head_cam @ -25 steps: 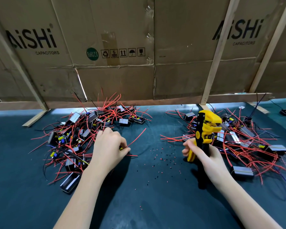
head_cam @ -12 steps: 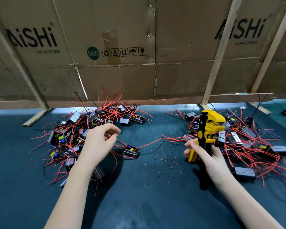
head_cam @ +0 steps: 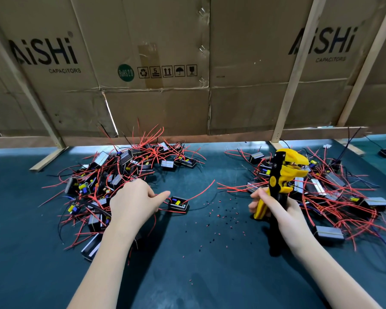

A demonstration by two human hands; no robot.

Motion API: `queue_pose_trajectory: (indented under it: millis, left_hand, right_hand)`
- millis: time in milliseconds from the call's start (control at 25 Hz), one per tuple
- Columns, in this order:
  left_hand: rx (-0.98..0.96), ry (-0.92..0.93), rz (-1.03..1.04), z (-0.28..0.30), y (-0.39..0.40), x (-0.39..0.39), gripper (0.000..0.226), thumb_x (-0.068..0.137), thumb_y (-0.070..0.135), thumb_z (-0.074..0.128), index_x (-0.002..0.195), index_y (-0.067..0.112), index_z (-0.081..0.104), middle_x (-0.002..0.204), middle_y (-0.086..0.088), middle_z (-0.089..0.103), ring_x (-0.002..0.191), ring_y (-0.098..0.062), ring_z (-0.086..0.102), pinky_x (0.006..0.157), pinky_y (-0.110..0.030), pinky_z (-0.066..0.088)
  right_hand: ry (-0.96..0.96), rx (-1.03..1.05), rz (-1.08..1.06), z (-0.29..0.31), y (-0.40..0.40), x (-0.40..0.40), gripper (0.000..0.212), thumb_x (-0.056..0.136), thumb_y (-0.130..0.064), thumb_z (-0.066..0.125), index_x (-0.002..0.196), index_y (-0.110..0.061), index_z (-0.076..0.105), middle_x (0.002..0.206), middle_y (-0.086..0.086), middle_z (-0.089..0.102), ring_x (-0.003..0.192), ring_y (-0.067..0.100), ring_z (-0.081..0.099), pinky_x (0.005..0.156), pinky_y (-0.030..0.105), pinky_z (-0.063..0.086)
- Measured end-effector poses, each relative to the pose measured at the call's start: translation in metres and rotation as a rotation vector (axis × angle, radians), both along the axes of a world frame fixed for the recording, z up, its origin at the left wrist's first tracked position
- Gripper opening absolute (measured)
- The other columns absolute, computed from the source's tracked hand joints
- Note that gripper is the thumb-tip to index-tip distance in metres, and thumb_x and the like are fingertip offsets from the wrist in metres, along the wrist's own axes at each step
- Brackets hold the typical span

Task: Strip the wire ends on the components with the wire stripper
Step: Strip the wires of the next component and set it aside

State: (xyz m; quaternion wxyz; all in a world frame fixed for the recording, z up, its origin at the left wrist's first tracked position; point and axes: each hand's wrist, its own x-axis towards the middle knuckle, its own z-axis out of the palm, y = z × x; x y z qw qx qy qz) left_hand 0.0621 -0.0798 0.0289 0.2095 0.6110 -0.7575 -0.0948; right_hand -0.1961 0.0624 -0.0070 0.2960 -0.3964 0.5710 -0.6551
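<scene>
1. We're holding the wire stripper (head_cam: 281, 175) upright in our right hand (head_cam: 279, 210), fingers wrapped round the yellow and black handles; head pointing to abt 1 o'clock, jaws looking parted, nothing in them as far as we can tell.
2. Our left hand (head_cam: 134, 204) is reaching toward 3 o'clock for one loose component (head_cam: 178, 203) lying on the dark mat (head_cam: 187, 275). Thumb and forefinger are apart, tips just beside its near edge; can't tell if they're touching it or a wire yet.
3. That component's red wire (head_cam: 202, 191) is trailing off toward 2 o'clock, away from the left pile (head_cam: 112, 181) at 10 o'clock.
4. The right pile (head_cam: 334, 192) is sitting at 2 o'clock behind the tool; probably the done ones, but we can't confirm.
5. Bits of cut insulation (head_cam: 223, 217) are scattered between our hands.
6. For this step we're prob. best pinching the wire itself close to its free end, not the body, so the end stays stiff going into the jaws.
7. Feed it in square, only a short tip past the blades, then squeeze fully. Watch other red leads aren't snagging and dragging pile units along.
</scene>
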Motion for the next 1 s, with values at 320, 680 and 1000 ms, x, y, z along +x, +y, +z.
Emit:
queue_pose_trajectory:
  millis: [320, 680, 1000]
  left_hand:
    - [-0.129, 0.064, 0.144, -0.018, 0.000, -0.020, 0.045, 0.074, 0.067, 0.068, 0.067, 0.022, 0.064, 0.076, 0.004, 0.063, 0.084, -0.027, 0.064, 0.061, -0.027, 0.037]
    - [-0.023, 0.296, 0.058, -0.023, -0.006, -0.019, 0.015, 0.075, 0.042, 0.076, 0.080, 0.031, 0.067, 0.071, 0.009, 0.060, 0.077, -0.019, 0.058, 0.065, -0.028, 0.041]
    - [0.030, 0.318, -0.047, -0.024, -0.001, -0.026, 0.013, 0.075, 0.042, 0.079, 0.070, 0.033, 0.072, 0.069, 0.015, 0.066, 0.076, -0.012, 0.063, 0.065, -0.026, 0.044]
  right_hand:
    - [0.011, 0.016, -0.010, 0.000, 0.001, 0.001, 0.054, 0.069, -0.048, 0.066, 0.096, -0.002, 0.068, 0.081, 0.017, 0.071, 0.077, 0.027, 0.069, 0.083, 0.041, 0.052]
    - [0.031, 0.022, -0.023, 0.001, 0.002, 0.003, 0.051, 0.072, -0.046, 0.065, 0.096, -0.002, 0.068, 0.082, 0.019, 0.071, 0.080, 0.033, 0.068, 0.086, 0.047, 0.052]
    - [0.035, 0.029, -0.021, 0.001, 0.002, 0.002, 0.054, 0.070, -0.048, 0.066, 0.096, -0.001, 0.068, 0.082, 0.019, 0.070, 0.084, 0.039, 0.068, 0.086, 0.048, 0.052]
